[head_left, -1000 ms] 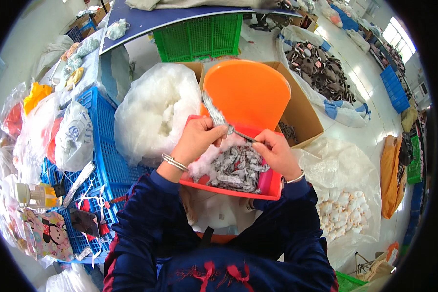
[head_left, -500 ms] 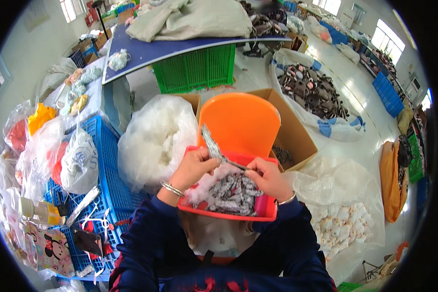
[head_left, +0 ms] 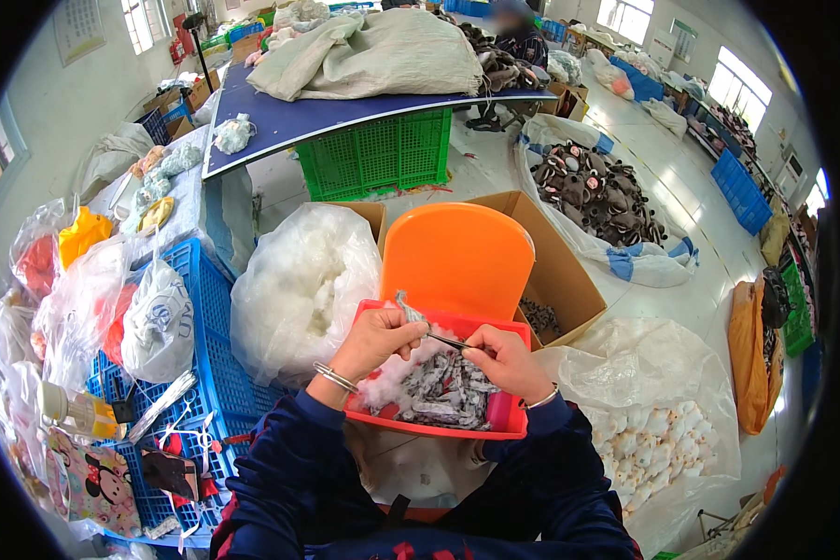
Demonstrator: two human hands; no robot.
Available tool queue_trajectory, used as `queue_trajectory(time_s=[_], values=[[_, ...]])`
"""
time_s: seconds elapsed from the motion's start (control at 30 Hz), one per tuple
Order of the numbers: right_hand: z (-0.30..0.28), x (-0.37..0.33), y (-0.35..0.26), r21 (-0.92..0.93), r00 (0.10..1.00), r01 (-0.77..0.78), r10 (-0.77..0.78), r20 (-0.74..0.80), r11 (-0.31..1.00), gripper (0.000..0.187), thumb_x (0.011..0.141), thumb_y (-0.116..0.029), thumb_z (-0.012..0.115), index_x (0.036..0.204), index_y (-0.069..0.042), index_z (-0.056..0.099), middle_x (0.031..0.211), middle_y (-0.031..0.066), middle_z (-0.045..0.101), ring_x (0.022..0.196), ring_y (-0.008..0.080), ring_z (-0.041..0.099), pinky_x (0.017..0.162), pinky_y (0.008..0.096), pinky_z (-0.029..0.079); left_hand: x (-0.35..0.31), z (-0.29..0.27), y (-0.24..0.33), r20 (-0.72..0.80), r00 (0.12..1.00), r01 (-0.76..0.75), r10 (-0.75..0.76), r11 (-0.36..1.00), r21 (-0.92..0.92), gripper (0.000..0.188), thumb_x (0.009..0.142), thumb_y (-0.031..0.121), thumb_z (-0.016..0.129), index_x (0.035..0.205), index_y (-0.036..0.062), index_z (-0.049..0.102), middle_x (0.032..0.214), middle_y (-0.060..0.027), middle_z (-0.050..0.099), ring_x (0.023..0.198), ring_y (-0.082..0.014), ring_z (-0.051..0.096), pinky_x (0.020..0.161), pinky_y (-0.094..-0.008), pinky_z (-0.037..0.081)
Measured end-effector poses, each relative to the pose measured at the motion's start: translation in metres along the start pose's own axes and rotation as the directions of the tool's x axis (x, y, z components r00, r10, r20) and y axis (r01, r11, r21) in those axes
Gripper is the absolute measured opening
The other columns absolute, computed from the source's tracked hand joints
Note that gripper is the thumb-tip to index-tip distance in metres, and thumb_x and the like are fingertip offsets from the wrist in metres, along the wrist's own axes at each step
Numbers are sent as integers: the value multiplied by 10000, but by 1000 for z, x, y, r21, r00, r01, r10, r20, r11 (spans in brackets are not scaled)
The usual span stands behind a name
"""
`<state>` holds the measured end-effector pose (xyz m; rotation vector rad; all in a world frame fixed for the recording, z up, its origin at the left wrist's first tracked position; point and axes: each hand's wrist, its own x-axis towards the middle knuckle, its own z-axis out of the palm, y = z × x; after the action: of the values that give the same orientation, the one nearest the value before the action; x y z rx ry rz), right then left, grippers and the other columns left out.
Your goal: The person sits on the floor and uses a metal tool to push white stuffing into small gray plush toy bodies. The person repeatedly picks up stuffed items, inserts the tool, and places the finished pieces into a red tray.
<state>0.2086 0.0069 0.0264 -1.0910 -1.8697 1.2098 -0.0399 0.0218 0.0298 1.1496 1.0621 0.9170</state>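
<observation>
Pinching, between thumb and fingers of the left hand (head_left: 381,343), a gray strip (head_left: 407,308), raised just above the tray. Gripping, with thumb pressed to fingers of the right hand (head_left: 509,359), a thin dark tool (head_left: 450,342), aimed leftward and ending right at the left fingertips; cannot tell whether lodged inside the strip. Below both hands, having a red tray (head_left: 439,431) across the lap, heaped with gray pieces (head_left: 443,390) and, toward the left, white-pink stuffing (head_left: 392,383). Facing, directly beyond, an upright orange chair back (head_left: 457,257), blocking part of an open cardboard box (head_left: 569,280). Near the tray on the left, having a see-through bag of white stuffing (head_left: 303,275); past that, a blue crate (head_left: 207,299), crowded with a yellow-banded jar (head_left: 84,411) and a dark phone (head_left: 170,473). On the right, having a see-through sheet with small white pieces (head_left: 658,443) and, farther off, a white sack of dark plush parts (head_left: 593,187). Well ahead, facing a blue table (head_left: 252,121) with a green crate (head_left: 373,159) beneath. In the grip, looking slim, pale gray and fuzzy, narrowing toward a tip above the fingers, partly covered lower down. Counting one strip pinched, one tool, one tray, one chair back, two crates as named; in the tray, too tangled to count.
</observation>
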Motion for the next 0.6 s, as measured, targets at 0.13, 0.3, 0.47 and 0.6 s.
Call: queue_trajectory(time_s=[0.13, 0.3, 0.47, 0.6], values=[[4, 1, 0, 3, 1000, 13, -13, -15, 1000, 116, 906, -91, 638, 875, -11, 560, 695, -8, 520, 619, 54, 457, 553, 237, 376, -3, -2, -4, 19, 1000, -8, 7, 1000, 9, 223, 887, 185, 707, 738, 29, 650, 692, -17, 642, 583, -74, 597, 535, -216, 458], [15, 3, 5, 106, 998, -17, 23, -53, 994, 119, 909, -92, 633, 873, -6, 559, 699, -18, 516, 625, 43, 448, 547, 232, 372, -7, 12, 7, -19, 1000, 22, -20, 994, 109, 202, 887, 172, 705, 769, 14, 662, 704, -31, 652, 590, -69, 597, 545, -213, 467], [20, 5, -7, 109, 990, -10, 26, -140, 994, 114, 910, -91, 634, 880, -7, 563, 704, -22, 522, 627, 37, 445, 542, 228, 368, -3, 17, 4, -87, 993, -92, 84, 991, -97, 321, 944, 265, 642, 767, -2, 660, 687, -23, 630, 610, -80, 592, 567, -228, 477], [25, 5, 0, 120, 986, 7, 13, -166, 993, 128, 914, -101, 640, 879, -7, 561, 697, -25, 523, 625, 36, 444, 542, 228, 365, 3, 15, -6, -127, 981, -153, 147, 988, -37, 347, 973, 278, 592, 803, -14, 673, 734, -35, 620, 624, -93, 559, 588, -235, 454]])
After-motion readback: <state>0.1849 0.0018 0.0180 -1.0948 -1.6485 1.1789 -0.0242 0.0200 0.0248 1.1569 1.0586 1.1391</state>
